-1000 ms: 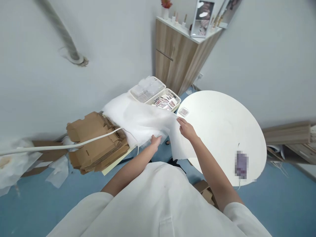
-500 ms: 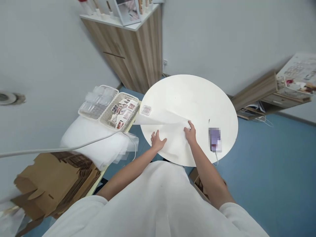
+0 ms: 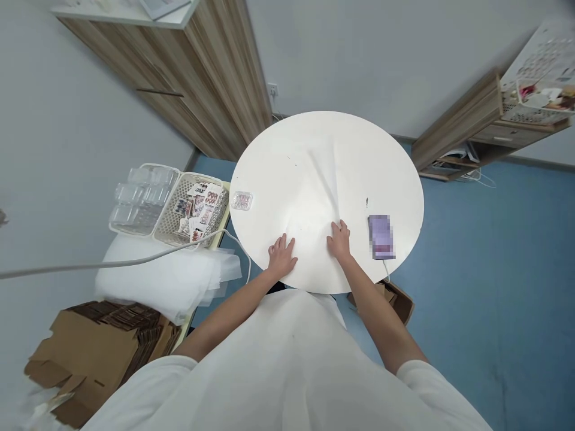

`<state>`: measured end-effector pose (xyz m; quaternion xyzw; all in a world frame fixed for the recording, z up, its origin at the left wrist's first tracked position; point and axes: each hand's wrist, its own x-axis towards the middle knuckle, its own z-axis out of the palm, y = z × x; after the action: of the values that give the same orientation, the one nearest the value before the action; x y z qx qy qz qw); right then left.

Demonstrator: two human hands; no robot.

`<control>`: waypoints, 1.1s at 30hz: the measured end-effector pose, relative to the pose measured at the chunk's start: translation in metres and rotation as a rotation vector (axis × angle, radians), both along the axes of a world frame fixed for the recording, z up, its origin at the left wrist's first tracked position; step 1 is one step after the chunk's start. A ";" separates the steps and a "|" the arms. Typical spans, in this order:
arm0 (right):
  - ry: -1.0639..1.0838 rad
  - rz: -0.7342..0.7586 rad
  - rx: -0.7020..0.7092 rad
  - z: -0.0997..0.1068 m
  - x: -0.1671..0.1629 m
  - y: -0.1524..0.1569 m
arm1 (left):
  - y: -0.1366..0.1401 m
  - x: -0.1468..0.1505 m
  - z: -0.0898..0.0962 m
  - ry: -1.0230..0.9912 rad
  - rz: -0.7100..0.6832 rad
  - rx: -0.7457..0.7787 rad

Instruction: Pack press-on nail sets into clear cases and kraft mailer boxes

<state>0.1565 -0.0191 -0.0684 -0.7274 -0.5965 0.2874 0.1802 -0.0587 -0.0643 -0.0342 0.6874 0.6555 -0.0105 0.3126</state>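
A thin white translucent sheet [image 3: 309, 242] lies on the round white table [image 3: 269, 161], hard to tell from its top. A raised fold [image 3: 330, 176] in the sheet runs away from me. My left hand [image 3: 281, 257] rests at the sheet's near left, palm down and open, fingers spread. At the near end of the fold is my right hand [image 3: 340, 241], with fingertips on the sheet and fingers slightly bent and apart. A small clear pack of printed pieces [image 3: 242, 200] lies at the table's left edge.
A purple, pixelated phone-like object [image 3: 381, 236] with a cable lies on the right. Left of the table are a basket of printed cards [image 3: 166, 221], a tray of clear boxes [image 3: 144, 200], white sheets [image 3: 148, 272] and folded cardboard [image 3: 85, 347]. A white cable [image 3: 135, 261] crosses there.
The sheet's fold has swung from pointing left to pointing away from me. My left hand has flattened onto the sheet; my right hand has shifted slightly left. My view has tilted down.
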 end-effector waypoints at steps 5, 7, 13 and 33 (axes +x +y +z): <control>-0.114 -0.068 0.109 0.008 -0.004 -0.004 | -0.003 -0.004 0.000 0.017 -0.002 0.002; -0.157 -0.049 0.130 0.014 -0.009 -0.015 | -0.004 -0.006 0.000 0.027 0.000 -0.001; -0.241 0.164 -0.032 0.026 -0.037 -0.077 | -0.010 -0.023 -0.001 0.051 -0.080 0.074; -0.416 0.125 -0.178 0.023 -0.077 -0.128 | -0.016 -0.067 -0.013 0.071 -0.520 0.268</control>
<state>0.0797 -0.1466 -0.0457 -0.7456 -0.6371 0.1934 -0.0294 -0.1258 -0.0799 -0.0476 0.8666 0.4635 -0.0276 0.1828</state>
